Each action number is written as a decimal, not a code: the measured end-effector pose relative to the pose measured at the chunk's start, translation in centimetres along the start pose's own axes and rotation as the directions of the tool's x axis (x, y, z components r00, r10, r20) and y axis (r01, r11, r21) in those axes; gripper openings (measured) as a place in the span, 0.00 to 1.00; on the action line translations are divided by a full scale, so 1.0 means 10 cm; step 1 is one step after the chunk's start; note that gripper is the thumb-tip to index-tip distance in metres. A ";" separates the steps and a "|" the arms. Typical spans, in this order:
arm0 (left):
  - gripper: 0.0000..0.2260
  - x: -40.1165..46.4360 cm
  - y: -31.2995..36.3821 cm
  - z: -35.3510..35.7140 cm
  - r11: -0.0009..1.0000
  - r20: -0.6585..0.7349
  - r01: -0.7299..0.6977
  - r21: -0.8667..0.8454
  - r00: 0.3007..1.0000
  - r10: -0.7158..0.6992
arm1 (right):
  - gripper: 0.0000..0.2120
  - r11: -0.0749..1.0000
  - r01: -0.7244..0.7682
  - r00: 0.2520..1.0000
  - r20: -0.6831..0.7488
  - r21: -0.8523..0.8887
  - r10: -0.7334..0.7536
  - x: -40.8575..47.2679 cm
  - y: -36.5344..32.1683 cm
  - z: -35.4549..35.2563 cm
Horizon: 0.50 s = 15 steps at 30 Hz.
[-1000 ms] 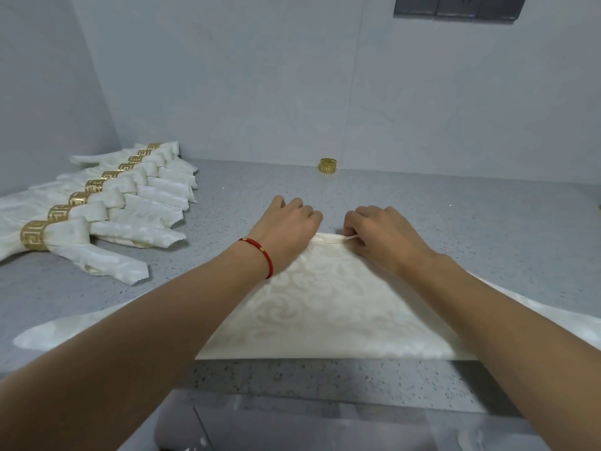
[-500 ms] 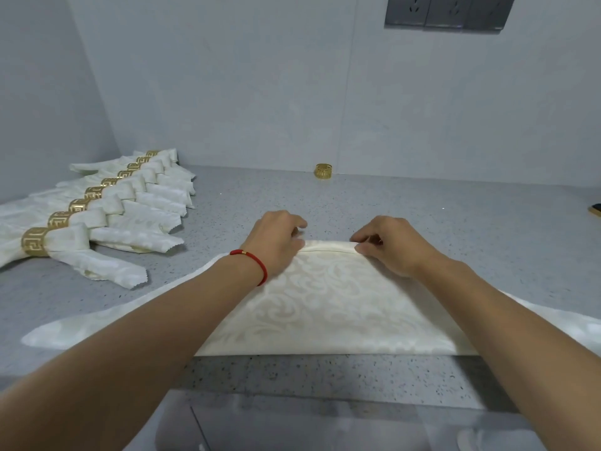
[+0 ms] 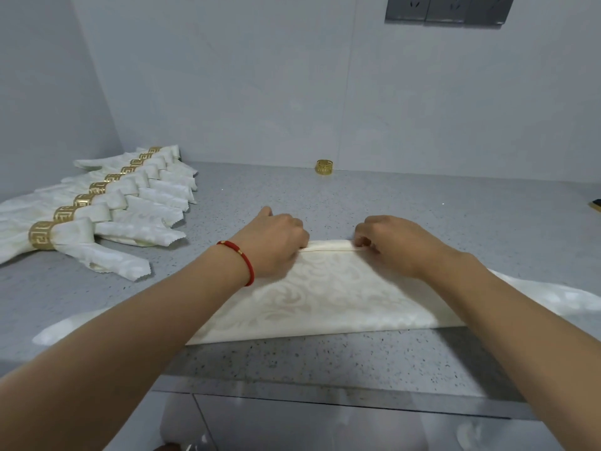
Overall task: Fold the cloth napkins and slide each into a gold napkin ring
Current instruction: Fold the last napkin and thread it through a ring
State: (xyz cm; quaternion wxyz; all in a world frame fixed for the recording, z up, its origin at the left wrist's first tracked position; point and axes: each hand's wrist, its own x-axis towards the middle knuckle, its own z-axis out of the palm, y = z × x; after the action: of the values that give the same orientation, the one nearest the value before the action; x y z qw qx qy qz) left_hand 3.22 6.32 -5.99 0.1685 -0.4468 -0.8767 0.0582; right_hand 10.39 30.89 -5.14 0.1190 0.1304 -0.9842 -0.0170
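While flat on counter (image 3: 422, 203), napkin (image 3: 328, 294), both hands pinching fold.

Damask cloth napkin (image 3: 325, 297) (satiny), speckled matt counter (image 3: 422, 206)

A grey speckled stone counter (image 3: 422, 203) fills the middle of the frame, meeting plain pale grey walls (image 3: 260, 76) that form a corner at upper left. A dark grey socket panel (image 3: 450, 8) sits at top right, glossy grey cabinet fronts (image 3: 325, 424) along the bottom
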 end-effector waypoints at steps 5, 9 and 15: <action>0.08 -0.05 0.05 0.09 0.853 -0.083 0.287 -0.436 0.931 -0.356 | 0.09 0.948 -0.177 0.983 0.003 0.266 0.183 0.00 0.02 0.01; 0.13 -0.10 0.10 0.09 0.927 -0.047 0.238 -0.289 0.964 -0.262 | 0.08 0.963 -0.211 0.977 0.006 0.170 0.213 -0.05 -0.03 0.03; 0.12 -0.09 0.17 0.01 0.970 -0.102 0.104 0.220 0.991 -0.083 | 0.04 0.991 -0.134 0.958 0.253 -0.032 0.137 -0.09 -0.17 -0.27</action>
State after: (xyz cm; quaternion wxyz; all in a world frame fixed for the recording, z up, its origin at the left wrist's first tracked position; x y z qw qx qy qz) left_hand 5.01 6.61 -6.71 0.2606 -0.3850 -0.8760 0.1286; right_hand 12.28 29.48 -2.86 -0.0067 0.0586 -0.9977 -0.0325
